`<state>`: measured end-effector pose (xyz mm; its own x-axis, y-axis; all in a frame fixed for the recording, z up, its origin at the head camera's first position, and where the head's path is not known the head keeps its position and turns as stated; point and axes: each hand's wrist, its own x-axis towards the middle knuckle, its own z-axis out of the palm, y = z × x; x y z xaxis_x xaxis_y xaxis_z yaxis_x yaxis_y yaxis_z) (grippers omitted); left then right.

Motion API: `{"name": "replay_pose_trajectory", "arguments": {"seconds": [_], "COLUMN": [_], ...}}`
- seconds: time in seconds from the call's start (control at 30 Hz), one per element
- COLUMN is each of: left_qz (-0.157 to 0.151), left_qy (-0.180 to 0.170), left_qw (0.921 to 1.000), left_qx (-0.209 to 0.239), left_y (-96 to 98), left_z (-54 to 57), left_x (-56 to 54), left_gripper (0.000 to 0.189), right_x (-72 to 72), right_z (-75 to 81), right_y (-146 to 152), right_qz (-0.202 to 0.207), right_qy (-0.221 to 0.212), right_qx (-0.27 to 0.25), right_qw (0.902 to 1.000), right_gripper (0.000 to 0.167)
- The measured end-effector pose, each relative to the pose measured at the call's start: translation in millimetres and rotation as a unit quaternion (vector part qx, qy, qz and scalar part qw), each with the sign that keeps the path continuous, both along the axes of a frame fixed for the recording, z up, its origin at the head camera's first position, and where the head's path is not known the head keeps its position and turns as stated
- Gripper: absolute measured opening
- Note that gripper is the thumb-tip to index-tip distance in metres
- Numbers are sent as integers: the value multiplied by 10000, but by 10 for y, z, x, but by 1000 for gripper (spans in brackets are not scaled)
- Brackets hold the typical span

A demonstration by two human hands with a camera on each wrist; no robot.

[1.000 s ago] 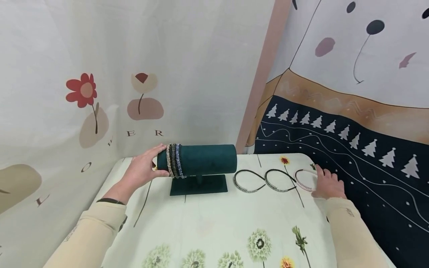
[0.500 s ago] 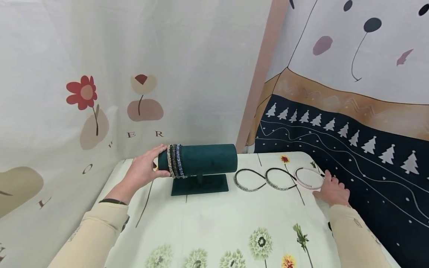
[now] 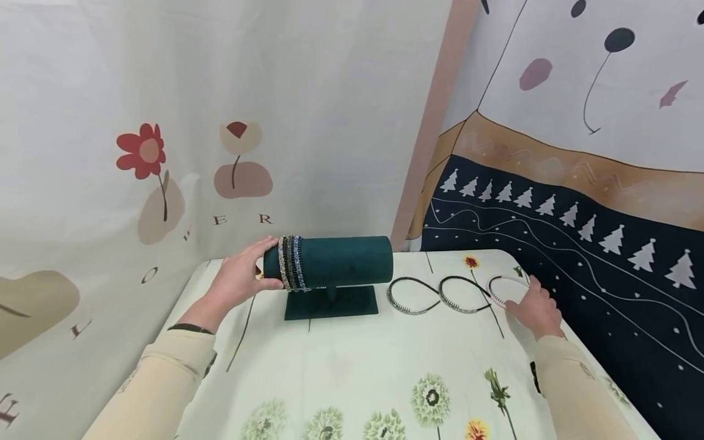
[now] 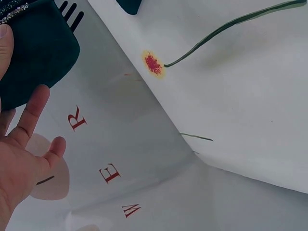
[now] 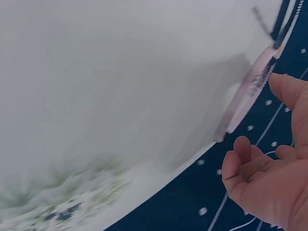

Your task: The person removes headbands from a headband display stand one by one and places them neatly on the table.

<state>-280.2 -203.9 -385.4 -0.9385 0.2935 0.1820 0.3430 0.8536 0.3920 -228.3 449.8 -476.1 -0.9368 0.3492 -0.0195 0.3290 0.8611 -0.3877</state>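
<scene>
A dark green roll-shaped display stand (image 3: 349,263) stands on the table, several glittery headbands (image 3: 293,264) round its left part. My left hand (image 3: 238,282) holds the roll's left end, thumb in front and fingers over the top; in the left wrist view, two fingers of the left hand (image 4: 21,159) point away from the roll. A pink headband (image 3: 493,296) lies at the table's right edge. My right hand (image 3: 535,310) is at its right side, covering part of it. In the right wrist view, the right hand (image 5: 269,183) has loosely bent fingers beside the pink headband (image 5: 248,91).
Two dark headbands, a left one (image 3: 404,311) and a right one (image 3: 458,310), lie in a row between the stand and the pink headband. A flower-printed cloth (image 3: 352,360) covers the table. Printed curtains (image 3: 330,122) hang behind and to the right.
My right hand has shifted left and now overlaps the pink headband, whose right end showed half a second ago. The left hand keeps its hold on the stand. The view has shifted slightly.
</scene>
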Motion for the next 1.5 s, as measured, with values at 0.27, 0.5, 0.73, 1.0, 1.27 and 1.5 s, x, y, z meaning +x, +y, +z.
{"name": "replay_pose_trajectory", "arguments": {"seconds": [0.27, 0.5, 0.73, 1.0, 1.27, 1.5], "left_qz": [1, 36, -20, 2, -14, -15], "left_qy": [18, -9, 44, -32, 5, 99], "left_qw": [10000, 10000, 10000, 10000, 10000, 9999], "left_qx": [-1, -26, -82, -57, -68, -107], "left_y": [-29, -19, -3, -7, -21, -18], "left_z": [21, 32, 23, 21, 45, 15], "left_x": [-7, -5, -20, -6, -10, -11], "left_gripper": [104, 104, 104, 104, 104, 103], "right_x": [-365, -668, -893, -933, -719, -630], "right_z": [245, 624, 959, 1322, 1397, 1273], "right_y": [-515, -1249, -2029, -2935, -3784, -4107], "right_qz": [489, 1093, 1732, 3003, 3976, 4091], "right_qy": [593, 834, 1113, 1551, 1307, 1189], "right_qx": [-311, -725, -820, -25, 974, 1795], "right_qw": [9966, 9878, 9751, 9411, 9029, 8867], "right_gripper": [100, 96, 87, 77, 85, 88]}}
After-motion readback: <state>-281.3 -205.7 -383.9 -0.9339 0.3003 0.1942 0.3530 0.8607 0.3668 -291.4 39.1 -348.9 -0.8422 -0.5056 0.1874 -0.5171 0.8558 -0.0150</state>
